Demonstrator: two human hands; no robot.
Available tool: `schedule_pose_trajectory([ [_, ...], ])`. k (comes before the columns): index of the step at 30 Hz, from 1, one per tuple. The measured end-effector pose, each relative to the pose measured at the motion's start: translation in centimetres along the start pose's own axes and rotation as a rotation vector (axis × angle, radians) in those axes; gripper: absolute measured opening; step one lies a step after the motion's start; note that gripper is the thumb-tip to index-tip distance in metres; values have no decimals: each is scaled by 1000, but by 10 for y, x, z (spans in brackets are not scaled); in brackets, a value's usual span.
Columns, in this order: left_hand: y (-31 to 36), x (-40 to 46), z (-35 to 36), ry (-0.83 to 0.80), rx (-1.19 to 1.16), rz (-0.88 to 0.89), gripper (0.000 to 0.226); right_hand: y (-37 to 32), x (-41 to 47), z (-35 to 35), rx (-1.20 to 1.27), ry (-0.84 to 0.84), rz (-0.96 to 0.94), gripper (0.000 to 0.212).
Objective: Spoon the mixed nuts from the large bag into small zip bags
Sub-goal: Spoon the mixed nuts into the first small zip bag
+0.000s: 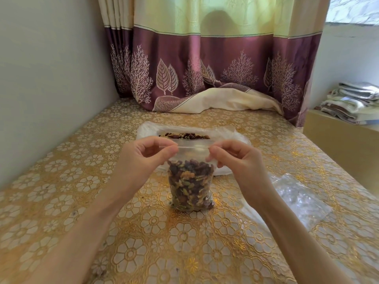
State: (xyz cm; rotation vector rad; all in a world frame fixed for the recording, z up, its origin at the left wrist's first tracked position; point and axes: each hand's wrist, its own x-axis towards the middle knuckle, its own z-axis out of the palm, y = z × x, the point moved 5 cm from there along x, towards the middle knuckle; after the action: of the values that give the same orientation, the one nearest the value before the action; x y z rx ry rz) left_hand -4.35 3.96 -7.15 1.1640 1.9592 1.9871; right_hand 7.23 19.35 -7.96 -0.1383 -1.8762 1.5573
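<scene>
The small zip bag [190, 183] stands on the surface [184, 242], bottom-heavy with nuts; its thin film is limp and slippery, so left hand [143, 154] and right hand [231, 158] pinch the stiffer zip strip's ends

A home room: patterned curtain [205, 64], floral tablecloth [61, 201], folded towels [352, 101] on a ledge.

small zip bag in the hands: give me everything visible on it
The small zip bag is clear, thin plastic, standing upright on the floral tablecloth in front of the large bag. Mixed nuts fill about its lower two thirds; the top is empty film. The left hand and right hand pinch the zip strip at opposite ends, stretching it flat. Whether it is sealed cannot be told.
</scene>
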Motion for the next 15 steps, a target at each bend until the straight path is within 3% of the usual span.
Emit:
schedule_pose_trajectory([
  [11, -1, 2, -8, 25, 63, -11, 24, 4, 1, 0, -1, 50, 3, 11],
  [15, -1, 3, -7, 19, 79, 5, 15, 3, 0, 2, -43, 41, -26, 10],
])
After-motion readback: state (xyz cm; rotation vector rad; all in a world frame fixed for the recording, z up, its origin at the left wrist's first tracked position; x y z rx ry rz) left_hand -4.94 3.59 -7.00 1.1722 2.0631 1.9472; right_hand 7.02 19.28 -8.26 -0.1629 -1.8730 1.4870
